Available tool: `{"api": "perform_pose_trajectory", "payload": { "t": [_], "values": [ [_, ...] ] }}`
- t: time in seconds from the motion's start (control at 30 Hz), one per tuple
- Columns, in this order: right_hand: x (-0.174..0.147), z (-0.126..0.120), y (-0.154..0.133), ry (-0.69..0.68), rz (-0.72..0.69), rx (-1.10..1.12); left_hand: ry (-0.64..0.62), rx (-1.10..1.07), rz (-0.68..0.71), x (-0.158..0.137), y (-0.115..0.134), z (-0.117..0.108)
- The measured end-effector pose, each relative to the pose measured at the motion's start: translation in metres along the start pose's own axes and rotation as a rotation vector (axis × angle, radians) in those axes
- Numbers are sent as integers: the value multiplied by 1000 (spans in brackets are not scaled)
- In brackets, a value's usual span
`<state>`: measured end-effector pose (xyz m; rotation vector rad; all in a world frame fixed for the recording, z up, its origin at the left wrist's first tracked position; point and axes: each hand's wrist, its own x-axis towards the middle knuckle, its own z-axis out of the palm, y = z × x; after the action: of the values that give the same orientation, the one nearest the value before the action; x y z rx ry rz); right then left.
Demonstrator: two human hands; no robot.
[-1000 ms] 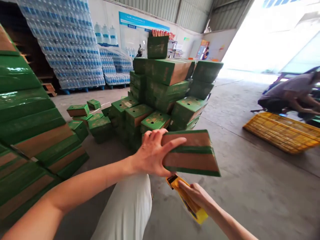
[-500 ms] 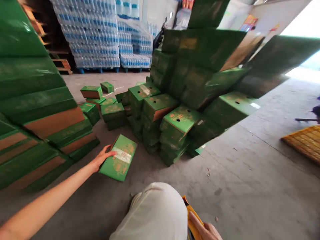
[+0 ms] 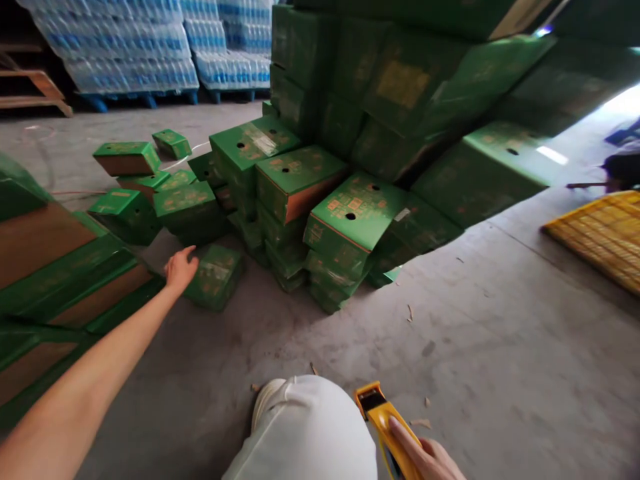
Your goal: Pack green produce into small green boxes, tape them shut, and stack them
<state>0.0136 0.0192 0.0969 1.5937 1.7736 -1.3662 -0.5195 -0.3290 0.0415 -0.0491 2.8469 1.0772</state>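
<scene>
My left hand (image 3: 181, 270) reaches out at the left, its fingers apart at the near left edge of a small green carton (image 3: 216, 277). That carton sits on the concrete floor, with a strip of clear tape over its top. I cannot see my thumb clearly, but the hand does not seem to carry the carton. Low in the view, beside my light-trousered knee (image 3: 320, 427), my right hand (image 3: 433, 460) is closed round a yellow tool that looks like a tape dispenser (image 3: 387, 427). Its dark, slotted head points up and left.
Stacked green cartons (image 3: 350, 207) rise ahead, and wrapped cartons (image 3: 65, 267) stand close at the left. Several loose cartons (image 3: 127, 157) lie farther off. Shrink-wrapped water bottles (image 3: 130, 47) stand on blue pallets at the back. A yellow slatted platform (image 3: 600, 233) lies at the right.
The green carton, earlier held tilted in my left hand, now rests on the floor farther forward, and the hand has let go. The view has tipped downward, showing more of the yellow tool.
</scene>
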Motion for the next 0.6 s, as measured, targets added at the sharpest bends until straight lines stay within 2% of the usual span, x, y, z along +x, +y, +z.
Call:
{"api": "perform_pose_trajectory", "payload": {
  "t": [0.07, 0.1, 0.17, 0.23, 0.3, 0.33, 0.4, 0.5, 0.57, 0.6],
  "values": [
    [-4, -4, -3, -21, -4, -8, -3, 40, 114, -10, 2, 9],
    [-7, -7, -3, -26, -9, -11, -63, 32, 164, -26, -1, 19],
    [-14, -17, -1, -36, -12, -8, -288, -28, 214, -73, -10, 48],
    [-28, -33, 2, -50, -13, 25, -602, -75, 238, -129, -15, 76],
    [-50, -57, 8, -45, -34, 113, -844, -111, 275, -175, -5, 95],
    [-64, -71, 12, -11, -35, 167, -911, -132, 296, -191, 9, 99],
    [-96, -103, 22, 65, -53, 311, -963, -178, 346, -205, 55, 101],
    [-149, -143, 48, 247, -147, 524, -1006, -247, 493, -213, 156, 101],
    [-178, -157, 73, 416, -225, 651, -1143, -235, 647, -234, 223, 104],
    [-188, -161, 86, 498, -259, 708, -1229, -196, 712, -254, 252, 107]
  ]
}}
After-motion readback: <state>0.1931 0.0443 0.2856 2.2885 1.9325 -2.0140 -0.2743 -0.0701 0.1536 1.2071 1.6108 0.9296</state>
